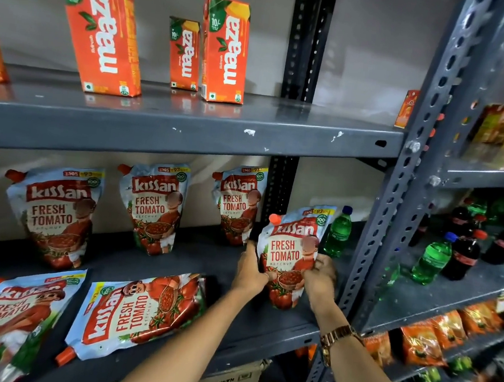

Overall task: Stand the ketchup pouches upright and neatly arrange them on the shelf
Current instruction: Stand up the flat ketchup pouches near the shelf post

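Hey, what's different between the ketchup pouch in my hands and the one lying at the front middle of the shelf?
The held pouch stands upright, orange cap at top; the front-middle pouch lies flat on its back, turned sideways, cap hanging past the shelf edge. The left hand and right hand grip the held pouch's sides; nothing touches the flat pouch. Both are Kissan Fresh Tomato Ketchup pouches.
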{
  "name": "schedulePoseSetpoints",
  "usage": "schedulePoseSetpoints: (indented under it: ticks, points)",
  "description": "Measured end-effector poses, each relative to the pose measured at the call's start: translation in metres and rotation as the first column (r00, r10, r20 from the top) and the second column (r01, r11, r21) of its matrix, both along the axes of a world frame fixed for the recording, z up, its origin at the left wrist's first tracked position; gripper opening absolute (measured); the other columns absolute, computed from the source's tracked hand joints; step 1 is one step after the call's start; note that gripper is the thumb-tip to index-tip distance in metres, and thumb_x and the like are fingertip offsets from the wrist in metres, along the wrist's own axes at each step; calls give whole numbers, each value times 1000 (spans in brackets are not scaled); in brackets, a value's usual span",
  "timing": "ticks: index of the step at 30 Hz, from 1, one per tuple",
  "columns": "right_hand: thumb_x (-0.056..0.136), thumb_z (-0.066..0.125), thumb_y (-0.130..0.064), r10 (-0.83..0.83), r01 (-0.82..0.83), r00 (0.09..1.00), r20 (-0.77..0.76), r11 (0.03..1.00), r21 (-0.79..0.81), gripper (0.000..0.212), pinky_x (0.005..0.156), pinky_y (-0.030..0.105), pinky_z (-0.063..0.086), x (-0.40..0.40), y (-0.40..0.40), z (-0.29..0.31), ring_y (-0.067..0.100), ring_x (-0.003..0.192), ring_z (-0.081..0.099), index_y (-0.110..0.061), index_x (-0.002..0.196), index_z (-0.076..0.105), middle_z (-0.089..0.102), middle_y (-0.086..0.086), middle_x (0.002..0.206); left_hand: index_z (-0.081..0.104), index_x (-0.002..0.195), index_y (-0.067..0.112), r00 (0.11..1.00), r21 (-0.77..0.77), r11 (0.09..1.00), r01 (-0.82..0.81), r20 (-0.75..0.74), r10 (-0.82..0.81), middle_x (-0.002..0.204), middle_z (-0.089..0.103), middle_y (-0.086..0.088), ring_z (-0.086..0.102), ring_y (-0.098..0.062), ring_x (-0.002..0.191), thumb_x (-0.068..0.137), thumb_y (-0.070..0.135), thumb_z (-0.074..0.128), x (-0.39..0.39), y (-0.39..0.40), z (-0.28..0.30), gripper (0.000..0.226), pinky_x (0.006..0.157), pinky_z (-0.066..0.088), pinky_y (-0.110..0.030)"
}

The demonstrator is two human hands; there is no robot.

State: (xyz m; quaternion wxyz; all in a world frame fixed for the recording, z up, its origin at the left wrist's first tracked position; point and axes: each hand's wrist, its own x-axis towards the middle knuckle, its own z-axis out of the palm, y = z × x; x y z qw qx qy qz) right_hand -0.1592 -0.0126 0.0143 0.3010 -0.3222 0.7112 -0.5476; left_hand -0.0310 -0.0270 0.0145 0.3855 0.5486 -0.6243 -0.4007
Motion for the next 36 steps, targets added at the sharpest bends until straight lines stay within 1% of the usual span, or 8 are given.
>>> schedulePoseSetpoints:
  ticks: [5, 9, 15, 21, 26, 30, 32, 36]
  points:
    - [80, 55, 2, -64, 61, 951, -301, 998, -17, 29, 86, 42, 52, 8, 22, -2, 36, 97, 64, -2, 109, 51, 68, 22, 106, 45, 127, 10, 996, 24, 1000, -6, 86, 4, 129, 54, -12, 52, -26, 120, 68, 2, 76, 17, -2, 6, 67, 100, 45, -38]
    - [81, 59, 0, -126, 54, 905, -407, 981, -184, 24, 79, 40, 52, 21, 34, 1, 36, 93, 63, -2, 103, 50, 65, 21, 99, 54, 117, 3, 981, -22, 983, -183, 66, 184, 116, 61, -17, 54, -19, 91, 71, -3, 73, 42, -2, 15, 50, 87, 51, -36]
    - [82, 57, -5, 95, -257, 793, -602, 948, -190, 13, 67, 30, 42, 57, 35, 3, 28, 77, 60, -2, 95, 61, 65, 15, 80, 59, 109, 1, 874, 24, 874, -486, 7, 486, 112, 66, -18, 62, -32, 104, 76, -2, 65, 95, 20, 20, 34, 93, 49, -35]
    - [82, 59, -2, 331, -522, 713, -617, 839, -153, 16, 68, 25, 41, 106, 29, 2, 20, 72, 56, -4, 97, 62, 58, 6, 75, 62, 110, -1, 792, 170, 776, -608, 204, 575, 119, 65, -17, 57, -32, 114, 82, 13, 65, 141, 65, 13, 32, 93, 46, -33]
    - [83, 61, -7, 437, -602, 676, -594, 792, -103, 16, 75, 30, 48, 136, 22, -3, 30, 86, 62, -3, 99, 64, 67, 19, 89, 58, 100, 1, 901, 584, 703, -405, 123, 416, 82, 60, -10, 64, -27, 80, 90, 26, 52, 165, 90, 14, 27, 79, 54, -36]
    - [85, 61, -15, 511, -638, 621, -594, 770, -5, 20, 85, 40, 52, 150, 11, -3, 31, 95, 62, -3, 101, 64, 66, 19, 100, 58, 75, -2, 975, 824, 543, -164, 50, 218, 87, 62, -13, 62, -25, 81, 89, 52, 44, 183, 99, 9, 58, 87, 49, -34]
    - [85, 60, -21, 581, -659, 580, -571, 746, 90, 27, 89, 38, 49, 155, 5, -4, 31, 103, 59, -5, 107, 62, 64, 19, 110, 60, 85, -5, 955, 837, 532, -127, -41, 293, 86, 62, -17, 64, -27, 94, 87, 54, 47, 186, 101, 5, 60, 88, 49, -34]
    - [85, 59, -33, 744, -683, 466, -479, 647, 339, 46, 100, 33, 40, 160, -6, -7, 30, 119, 51, -8, 124, 53, 55, 16, 130, 45, 127, -11, 796, 833, 548, -73, -282, 535, 130, 53, -26, 54, -36, 121, 89, 41, 53, 175, 105, 3, 65, 88, 49, -38]
